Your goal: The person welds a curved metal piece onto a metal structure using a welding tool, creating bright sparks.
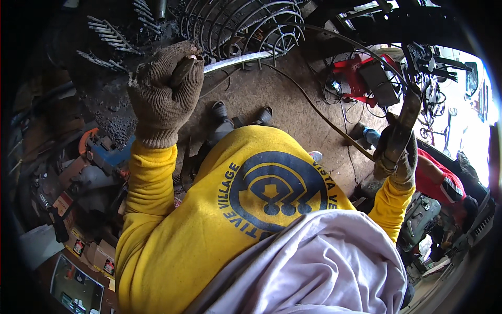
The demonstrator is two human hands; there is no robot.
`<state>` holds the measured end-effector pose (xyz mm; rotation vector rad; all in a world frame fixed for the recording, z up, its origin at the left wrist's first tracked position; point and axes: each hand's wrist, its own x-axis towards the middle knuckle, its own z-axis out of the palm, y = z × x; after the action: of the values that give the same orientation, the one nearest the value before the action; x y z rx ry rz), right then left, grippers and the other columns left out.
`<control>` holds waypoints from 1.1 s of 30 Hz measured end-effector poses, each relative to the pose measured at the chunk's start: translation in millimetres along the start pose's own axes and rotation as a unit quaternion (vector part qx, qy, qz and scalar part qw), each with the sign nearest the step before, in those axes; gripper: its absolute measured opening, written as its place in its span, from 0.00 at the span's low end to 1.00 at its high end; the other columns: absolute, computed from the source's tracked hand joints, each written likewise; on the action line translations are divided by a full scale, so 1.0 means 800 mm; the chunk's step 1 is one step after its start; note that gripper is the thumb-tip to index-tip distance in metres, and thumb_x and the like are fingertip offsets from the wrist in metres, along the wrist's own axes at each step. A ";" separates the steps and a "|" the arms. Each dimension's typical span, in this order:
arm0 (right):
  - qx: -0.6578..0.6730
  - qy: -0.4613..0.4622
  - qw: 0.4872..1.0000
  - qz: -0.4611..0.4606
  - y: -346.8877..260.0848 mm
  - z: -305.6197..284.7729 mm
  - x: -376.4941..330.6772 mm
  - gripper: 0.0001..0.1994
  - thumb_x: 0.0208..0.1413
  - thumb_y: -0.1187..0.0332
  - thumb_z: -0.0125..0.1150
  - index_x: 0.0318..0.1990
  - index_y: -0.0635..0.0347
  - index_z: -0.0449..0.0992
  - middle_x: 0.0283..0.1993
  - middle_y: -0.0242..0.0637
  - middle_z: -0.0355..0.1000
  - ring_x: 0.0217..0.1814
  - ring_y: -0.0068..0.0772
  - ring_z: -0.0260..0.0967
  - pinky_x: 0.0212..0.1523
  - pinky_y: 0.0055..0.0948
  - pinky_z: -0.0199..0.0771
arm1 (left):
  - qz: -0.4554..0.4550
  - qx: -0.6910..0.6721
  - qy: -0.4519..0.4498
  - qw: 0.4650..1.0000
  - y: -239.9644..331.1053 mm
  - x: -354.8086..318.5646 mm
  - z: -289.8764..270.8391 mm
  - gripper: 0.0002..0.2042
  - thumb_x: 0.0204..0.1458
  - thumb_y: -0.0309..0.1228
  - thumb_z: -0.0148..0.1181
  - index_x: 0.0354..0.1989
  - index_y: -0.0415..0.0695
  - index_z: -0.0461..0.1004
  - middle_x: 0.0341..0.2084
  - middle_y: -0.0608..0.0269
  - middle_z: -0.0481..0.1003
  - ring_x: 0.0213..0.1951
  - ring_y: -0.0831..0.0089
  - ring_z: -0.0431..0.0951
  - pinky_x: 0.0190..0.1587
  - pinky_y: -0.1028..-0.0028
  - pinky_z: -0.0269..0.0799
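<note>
1. Left hand (166, 94): gloved, closed in a fist near the dark desk (104, 107). Couldn't tell what, if anything, it gripped.
2. Pale strip (240, 59): started just beside the left fist, ran right along the near side of the wire frame (230, 26). Contact with the glove unclear.
3. Wire frame: curved bars, beyond the left fist, upper middle of view.
4. Right hand (402, 166): gloved, wrapped around a worn, dark handle (404, 118), well apart from the left.
5. Brown cable (340, 134): sagged between frame and right hand, above the floor (251, 91).
6. Red-and-dark machine (361, 78): beyond the right hand, loose leads around it.
</note>
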<state>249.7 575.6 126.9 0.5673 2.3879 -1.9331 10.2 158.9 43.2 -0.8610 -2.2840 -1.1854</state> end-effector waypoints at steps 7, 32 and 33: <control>-0.036 -0.017 0.999 0.007 -0.008 -0.011 -0.005 0.45 0.49 0.44 0.76 0.64 0.70 0.64 0.51 0.33 0.73 0.49 0.22 0.71 0.51 0.23 0.71 | -0.091 -0.005 -0.002 0.996 0.014 -0.001 -0.001 0.10 0.54 0.30 0.69 0.43 0.42 0.82 0.32 0.57 0.84 0.33 0.62 0.86 0.38 0.71 0.81; -0.131 -0.012 0.991 -0.004 -0.077 0.015 -0.027 0.42 0.56 0.48 0.70 0.68 0.72 0.63 0.60 0.41 0.73 0.59 0.29 0.71 0.60 0.30 0.69 | 0.075 -0.019 0.000 0.997 -0.020 -0.005 0.005 0.15 0.49 0.34 0.71 0.45 0.47 0.81 0.39 0.62 0.84 0.36 0.61 0.85 0.39 0.66 0.81; -0.132 -0.011 0.991 -0.003 -0.076 0.016 -0.027 0.42 0.57 0.48 0.69 0.68 0.72 0.63 0.60 0.41 0.73 0.59 0.30 0.71 0.60 0.30 0.69 | 0.070 -0.015 -0.006 0.997 -0.019 -0.005 0.005 0.15 0.50 0.34 0.71 0.46 0.47 0.80 0.39 0.62 0.84 0.36 0.61 0.85 0.39 0.66 0.81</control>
<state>249.8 547.4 186.8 0.5206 2.5748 -1.5783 2.2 153.8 30.0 -1.0240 -2.1814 -1.1591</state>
